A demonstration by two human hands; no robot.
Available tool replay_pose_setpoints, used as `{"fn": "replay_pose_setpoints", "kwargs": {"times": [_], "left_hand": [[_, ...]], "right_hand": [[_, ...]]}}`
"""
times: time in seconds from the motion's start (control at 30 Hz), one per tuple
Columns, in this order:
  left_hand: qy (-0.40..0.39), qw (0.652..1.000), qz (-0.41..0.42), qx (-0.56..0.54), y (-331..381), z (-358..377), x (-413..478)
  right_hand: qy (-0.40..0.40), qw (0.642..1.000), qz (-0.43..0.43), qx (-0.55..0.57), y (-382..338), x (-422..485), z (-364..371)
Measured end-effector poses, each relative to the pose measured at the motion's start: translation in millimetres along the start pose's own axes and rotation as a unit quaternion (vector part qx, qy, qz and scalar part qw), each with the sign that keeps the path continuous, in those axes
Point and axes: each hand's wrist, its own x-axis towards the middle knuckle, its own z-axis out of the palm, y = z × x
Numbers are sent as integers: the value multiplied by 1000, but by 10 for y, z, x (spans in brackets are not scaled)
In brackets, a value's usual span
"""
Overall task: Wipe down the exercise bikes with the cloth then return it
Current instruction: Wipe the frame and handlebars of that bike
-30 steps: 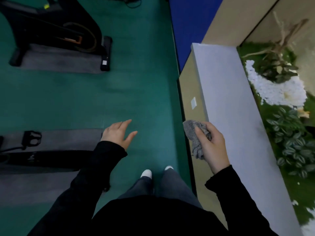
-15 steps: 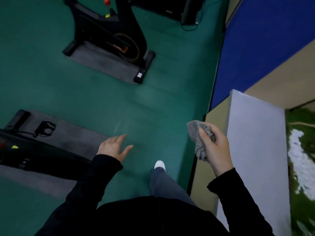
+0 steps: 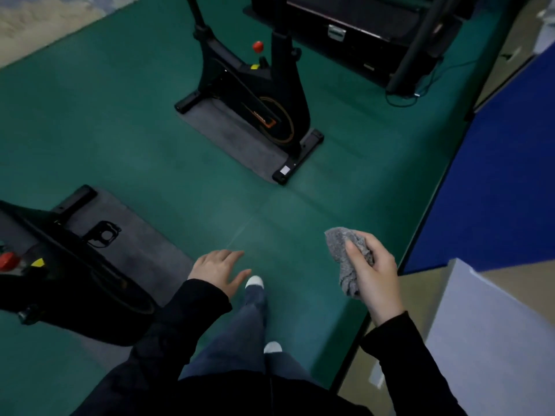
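Through the head camera I looked down at a green floor. The right hand was raised at the lower right. Its fingers were curled round a crumpled grey cloth, with the thumb pressed across the front. The cloth bunched out above the grip and hung below it, clear of the floor and touching nothing else. The left hand hung low near the middle, palm down, loose and spread, holding nothing. Both arms wore black sleeves. Ahead of me, well apart from both hands, a black exercise bike stood upright on a dark mat. It had an orange ring on its wheel housing and a red knob on its frame. A second bike stood at the left edge on a second mat, nearer the left hand but not touched by it; only its lower part showed. Behind the far bike I saw a larger black machine with a cable on the floor beside it. A blue wall ran along the right, and below it, just beside the right arm, was a pale grey ledge. Two white shoe tips showed between the hands.
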Motion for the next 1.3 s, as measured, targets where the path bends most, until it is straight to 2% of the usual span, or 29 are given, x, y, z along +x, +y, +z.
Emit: {"fn": "replay_pose_setpoints", "kwargs": {"times": [0.17, 0.43, 0.63, 0.77, 0.93, 1.07, 1.3], "left_hand": [[-5, 999, -47, -22, -172, -181, 616], [43, 996, -54, -59, -247, -866, 1813], [50, 986, -119, -101, -352, -1085, 2184], [66, 972, -191, -118, -446, -1189, 2417], [108, 929, -313, -166, -356, -1248, 2658], [128, 895, -383, -190, -253, -1255, 2732], [169, 812, -493, -263, -311, -1256, 2545]], "right_hand": [[-39, 998, -36, -17, -194, 743, 301], [-89, 993, -70, -36, -702, 1993, 681], [-153, 986, -67, -31, -914, 2784, 840], [-208, 975, -74, -35, -1049, 3426, 1030], [-339, 931, -116, -63, -1375, 4178, 1354], [-405, 901, -140, -75, -1626, 4610, 1644], [-514, 836, -168, -97, -1813, 4736, 2352]]}}
